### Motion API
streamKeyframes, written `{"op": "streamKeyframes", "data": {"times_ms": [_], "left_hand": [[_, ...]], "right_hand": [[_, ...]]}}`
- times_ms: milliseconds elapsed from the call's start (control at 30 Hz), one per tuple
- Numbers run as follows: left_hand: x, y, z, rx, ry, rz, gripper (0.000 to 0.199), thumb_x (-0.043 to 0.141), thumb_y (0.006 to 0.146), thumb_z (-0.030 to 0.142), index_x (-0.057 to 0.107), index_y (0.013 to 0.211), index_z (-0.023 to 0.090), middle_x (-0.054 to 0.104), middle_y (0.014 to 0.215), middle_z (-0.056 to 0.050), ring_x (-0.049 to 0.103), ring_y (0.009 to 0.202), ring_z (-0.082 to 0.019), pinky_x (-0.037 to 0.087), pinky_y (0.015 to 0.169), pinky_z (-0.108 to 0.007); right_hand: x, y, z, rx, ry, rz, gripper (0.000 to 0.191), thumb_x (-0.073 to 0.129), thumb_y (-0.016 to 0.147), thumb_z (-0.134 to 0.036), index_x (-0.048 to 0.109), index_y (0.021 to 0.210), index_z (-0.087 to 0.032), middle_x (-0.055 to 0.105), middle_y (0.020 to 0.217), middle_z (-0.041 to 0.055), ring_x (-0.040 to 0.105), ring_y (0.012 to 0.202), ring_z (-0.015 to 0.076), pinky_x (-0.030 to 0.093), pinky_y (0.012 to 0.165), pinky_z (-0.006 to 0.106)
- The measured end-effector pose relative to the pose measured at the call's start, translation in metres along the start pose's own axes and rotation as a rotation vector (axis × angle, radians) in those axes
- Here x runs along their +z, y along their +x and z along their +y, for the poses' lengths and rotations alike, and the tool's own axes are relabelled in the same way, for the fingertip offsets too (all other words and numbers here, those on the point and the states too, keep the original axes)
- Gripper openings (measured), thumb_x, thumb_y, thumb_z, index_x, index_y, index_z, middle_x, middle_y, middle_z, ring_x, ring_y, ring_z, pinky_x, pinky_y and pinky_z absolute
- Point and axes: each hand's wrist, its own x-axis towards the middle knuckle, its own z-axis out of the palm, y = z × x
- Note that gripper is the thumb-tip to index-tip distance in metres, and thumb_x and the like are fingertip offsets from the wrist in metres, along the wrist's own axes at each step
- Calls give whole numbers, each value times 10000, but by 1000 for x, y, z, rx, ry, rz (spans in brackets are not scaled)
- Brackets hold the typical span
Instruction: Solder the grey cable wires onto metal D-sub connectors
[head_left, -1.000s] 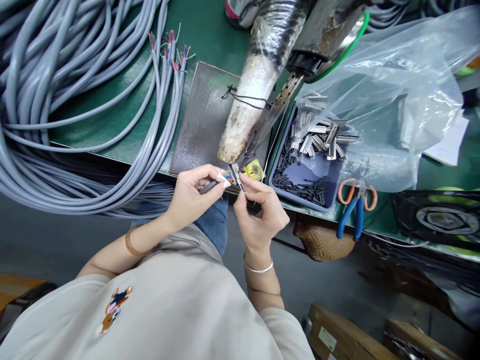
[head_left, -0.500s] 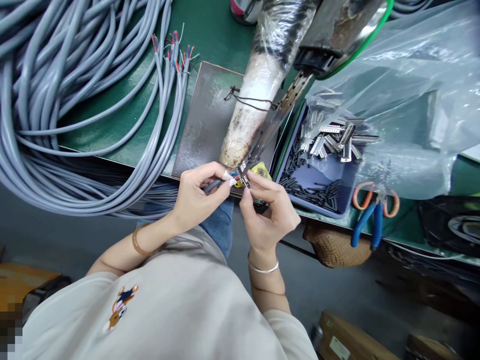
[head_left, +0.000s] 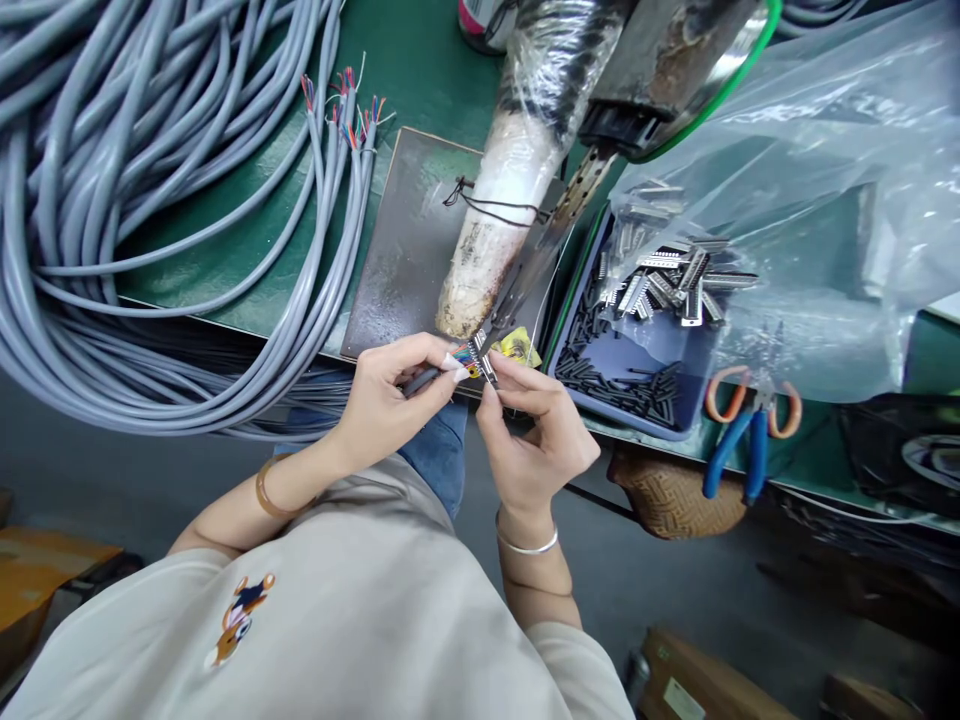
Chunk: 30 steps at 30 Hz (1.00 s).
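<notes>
Between thumb and fingers, my left hand (head_left: 394,405) pinches the end of a grey cable (head_left: 422,380), whose thin coloured wires (head_left: 466,357) fan out to the right. My right hand (head_left: 536,425) is closed on a small metal connector (head_left: 486,360) that meets the wire ends. Just above the connector is the tip of a soldering tool (head_left: 499,318), beside a plastic-wrapped tube (head_left: 487,225) with a stained white end. A yellow piece (head_left: 517,346) lies behind my right fingertips. Whether the tool tip touches the wires cannot be made out.
Coiled grey cables (head_left: 150,150) fill the left of the green table. A dark plate (head_left: 405,230) lies under the tube. To the right are a blue tray (head_left: 622,355) with black sleeves, metal connectors (head_left: 679,280), a plastic bag (head_left: 810,200) and pliers (head_left: 739,440).
The connector has turned slightly and shows more of its pins, with the wires more visible. Both hands keep their grip. The view has shifted slightly.
</notes>
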Motion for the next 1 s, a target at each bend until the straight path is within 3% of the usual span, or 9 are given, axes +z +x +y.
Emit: {"op": "streamKeyframes", "data": {"times_ms": [133, 267, 533, 767, 1000], "left_hand": [[-6, -1, -2, 242, 183, -48, 115, 648, 928, 155, 712, 837, 182, 801, 944, -77, 738, 870, -170, 574, 801, -276], [-9, 1, -1, 349, 252, -54, 143, 610, 935, 94, 697, 854, 174, 791, 951, -83, 738, 878, -160, 570, 812, -259], [-8, 7, 0, 430, 343, -41, 174, 603, 949, 68, 658, 814, 163, 725, 804, -36, 684, 761, -130, 541, 727, -230], [-9, 8, 1, 466, 346, -24, 126, 639, 940, 53, 677, 868, 149, 748, 884, -62, 695, 791, -110, 547, 747, -193], [-11, 4, -2, 399, 338, -100, 143, 625, 942, 46, 682, 851, 140, 778, 972, -102, 737, 864, -134, 580, 803, -209]], "right_hand": [[-1, 1, -1, 52, 45, -31, 156, 728, 894, -129, 620, 896, -241, 811, 1122, 34, 804, 935, 186, 694, 828, 349], [-1, 3, -3, 46, 55, -21, 163, 729, 888, -106, 629, 901, -234, 809, 1123, 36, 800, 955, 179, 687, 846, 340], [2, 12, -3, 38, 21, -13, 135, 735, 891, -127, 656, 895, -237, 816, 1071, 19, 795, 956, 185, 669, 859, 351], [0, 19, -7, -12, -29, -13, 162, 767, 867, -111, 688, 909, -246, 818, 1065, 9, 795, 968, 190, 665, 870, 355], [-3, 12, -3, -72, -71, -46, 176, 749, 878, -103, 642, 906, -240, 823, 1073, 18, 804, 915, 163, 658, 825, 287]]}}
